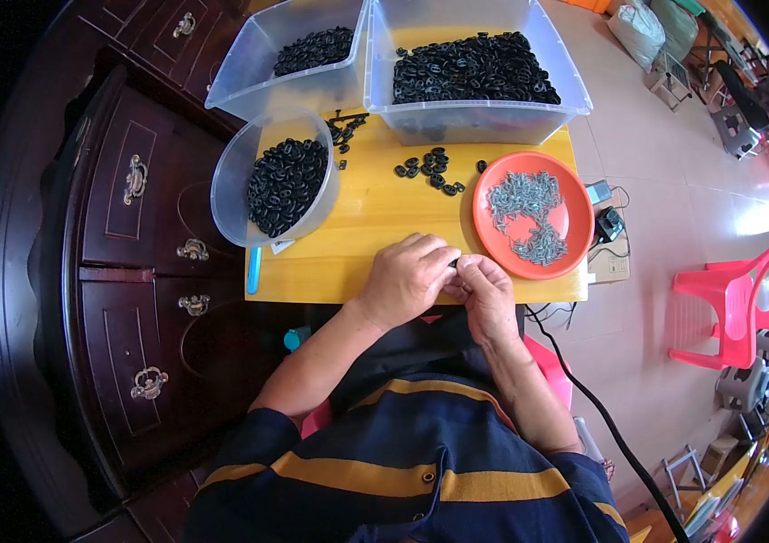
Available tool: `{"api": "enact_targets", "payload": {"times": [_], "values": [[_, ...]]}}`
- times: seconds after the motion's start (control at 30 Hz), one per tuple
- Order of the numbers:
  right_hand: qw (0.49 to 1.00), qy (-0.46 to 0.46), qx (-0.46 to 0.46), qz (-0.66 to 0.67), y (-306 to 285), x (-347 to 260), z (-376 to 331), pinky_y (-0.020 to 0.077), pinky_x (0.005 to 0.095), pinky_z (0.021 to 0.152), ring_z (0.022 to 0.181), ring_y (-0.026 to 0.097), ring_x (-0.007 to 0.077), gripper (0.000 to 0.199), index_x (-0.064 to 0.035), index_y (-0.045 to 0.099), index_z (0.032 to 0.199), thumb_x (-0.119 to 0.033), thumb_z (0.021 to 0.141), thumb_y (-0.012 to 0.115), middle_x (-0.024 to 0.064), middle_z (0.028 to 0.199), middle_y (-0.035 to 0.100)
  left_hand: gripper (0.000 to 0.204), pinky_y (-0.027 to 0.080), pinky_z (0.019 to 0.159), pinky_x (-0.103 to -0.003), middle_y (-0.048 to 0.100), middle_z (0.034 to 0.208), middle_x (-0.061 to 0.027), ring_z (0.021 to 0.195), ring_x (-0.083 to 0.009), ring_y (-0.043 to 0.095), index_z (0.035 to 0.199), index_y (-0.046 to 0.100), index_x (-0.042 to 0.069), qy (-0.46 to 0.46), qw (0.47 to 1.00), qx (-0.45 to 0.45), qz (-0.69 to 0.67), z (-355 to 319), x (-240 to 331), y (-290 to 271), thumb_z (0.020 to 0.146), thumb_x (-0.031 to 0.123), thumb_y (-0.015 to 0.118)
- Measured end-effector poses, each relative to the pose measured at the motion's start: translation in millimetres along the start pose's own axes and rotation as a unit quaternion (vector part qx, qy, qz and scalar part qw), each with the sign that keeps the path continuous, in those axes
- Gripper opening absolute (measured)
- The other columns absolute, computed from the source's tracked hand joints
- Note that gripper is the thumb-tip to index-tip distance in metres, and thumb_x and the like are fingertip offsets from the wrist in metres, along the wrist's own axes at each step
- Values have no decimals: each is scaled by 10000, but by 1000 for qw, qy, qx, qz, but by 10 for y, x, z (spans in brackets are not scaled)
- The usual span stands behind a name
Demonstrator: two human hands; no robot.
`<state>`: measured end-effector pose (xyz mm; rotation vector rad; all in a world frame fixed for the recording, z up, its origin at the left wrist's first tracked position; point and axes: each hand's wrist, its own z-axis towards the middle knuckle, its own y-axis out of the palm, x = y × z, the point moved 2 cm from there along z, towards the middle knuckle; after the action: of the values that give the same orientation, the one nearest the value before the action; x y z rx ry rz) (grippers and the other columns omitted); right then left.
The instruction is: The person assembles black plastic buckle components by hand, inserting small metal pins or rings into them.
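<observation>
Near the front edge of the yellow table my two hands meet. My left hand [405,279] is closed, its fingers pinching a small black plastic piece [453,263] that is mostly hidden. Against it press the fingertips of my right hand [486,294], closed too; whatever they hold is too small to make out. Just beyond the right hand is an orange-red plate [574,237] with two heaps of small silvery metal parts [526,197]. Several loose oval black pieces [435,163] lie ahead of my hands.
A round clear tub [229,195] of black pieces stands left on the table [375,217]. Behind are two clear bins, the left bin [289,86] and the bigger right bin [475,113], both holding black pieces. A blue strip [254,270] lies at the left edge. Dark wooden drawers [131,181] stand close by.
</observation>
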<state>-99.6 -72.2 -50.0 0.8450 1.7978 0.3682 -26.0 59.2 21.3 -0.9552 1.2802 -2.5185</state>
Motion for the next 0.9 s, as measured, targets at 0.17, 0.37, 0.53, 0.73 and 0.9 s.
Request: {"api": "enact_targets", "payload": {"times": [0.17,0.37,0.53,0.73,0.9], "values": [[1000,-25,6,15,-12,38,2,525,247,745,787,649,83,125,-62,681,1006,-183,1005,649,0,888,696,228,547,707,-397,665,887,-101,823,-295,663,990,698,30,-3,999,4,-38,2,-30,3,773,70,755],[1000,-25,11,2,15,16,1,518,241,743,787,645,78,141,-58,683,1008,-192,1013,640,4,889,698,244,556,702,-384,682,898,-120,793,-300,680,1014,714,21,-50,993,-30,-106,19,-87,-14,780,64,772],[1000,-16,1,-12,27,25,26,540,271,774,789,650,92,147,-82,656,1006,-217,1035,604,-3,873,678,237,558,702,-381,684,898,-119,788,-300,685,1026,714,16,-59,989,-59,-119,37,-145,-22,796,57,755],[1000,-12,8,-3,18,-1,-3,526,250,746,760,627,84,153,-74,647,986,-211,1035,601,-4,854,665,190,557,728,-406,687,930,-117,824,-319,689,1033,708,33,-40,994,-66,-78,64,-43,-38,857,106,703],[996,-38,-33,-67,10,-9,-36,479,232,715,743,600,81,190,-51,641,970,-213,1048,580,2,831,657,164,550,750,-448,673,905,-115,848,-336,677,993,704,61,-66,987,-105,-103,69,-79,-122,879,168,656]]}}
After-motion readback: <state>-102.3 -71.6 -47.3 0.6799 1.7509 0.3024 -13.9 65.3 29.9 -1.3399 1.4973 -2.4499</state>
